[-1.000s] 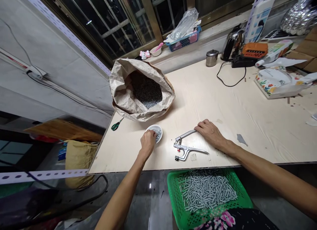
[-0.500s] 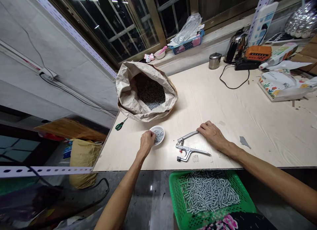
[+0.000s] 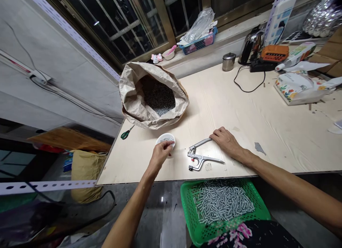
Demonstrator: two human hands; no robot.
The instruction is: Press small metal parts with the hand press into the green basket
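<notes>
My left hand (image 3: 161, 152) is closed in a pinch over the near rim of a small white bowl (image 3: 158, 139). Small silvery metal pieces lie in the bowl; whatever sits between the fingertips is too small to make out. My right hand (image 3: 226, 141) rests on the table with its fingers closed on the end of the upper handle of silver snap-fastener pliers (image 3: 201, 162). These pliers lie on the tabletop with their handles spread apart. Behind the bowl, an open paper sack (image 3: 133, 98) holds many dark and silvery small pieces.
Green-handled scissors (image 3: 125, 134) lie left of the bowl. A green basket (image 3: 187, 205) of metal screw-like pieces sits below the table's front edge. Farther back are a metal canister (image 3: 229, 62), a kettle (image 3: 249, 48), an orange battery (image 3: 275, 52) and a tissue pack (image 3: 296, 86).
My left hand's fingertips have moved rightward from inside the bowl to above its near rim. My right hand stays at the pliers' handle. The view has shifted slightly.
</notes>
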